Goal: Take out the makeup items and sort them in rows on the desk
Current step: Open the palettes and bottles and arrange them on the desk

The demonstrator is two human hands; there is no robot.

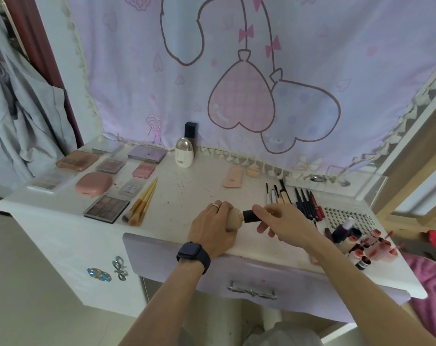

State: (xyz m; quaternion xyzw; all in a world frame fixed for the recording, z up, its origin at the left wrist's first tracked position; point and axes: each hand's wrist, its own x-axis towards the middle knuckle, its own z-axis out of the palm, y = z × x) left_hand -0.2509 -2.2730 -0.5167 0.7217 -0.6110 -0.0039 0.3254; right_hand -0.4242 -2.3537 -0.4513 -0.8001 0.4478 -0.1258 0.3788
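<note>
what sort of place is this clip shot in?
Most likely a home bedroom vanity: a white desk with a lavender drawer, eyeshadow palettes and makeup brushes laid in rows, a cartoon heart-balloon curtain behind. The left hand grips a beige bottle, the right hand its black cap.

A smooth plastic bottle [233, 218] sits in the left grip [213, 227]; left of it, a glossy compact [93, 183] on the scuffed desk [187, 196]; behind, matt printed cloth [142, 96].

Left grip [213, 227] curled round bottle [233, 219], right grip [284, 221] pinching cap [251, 216].
</note>
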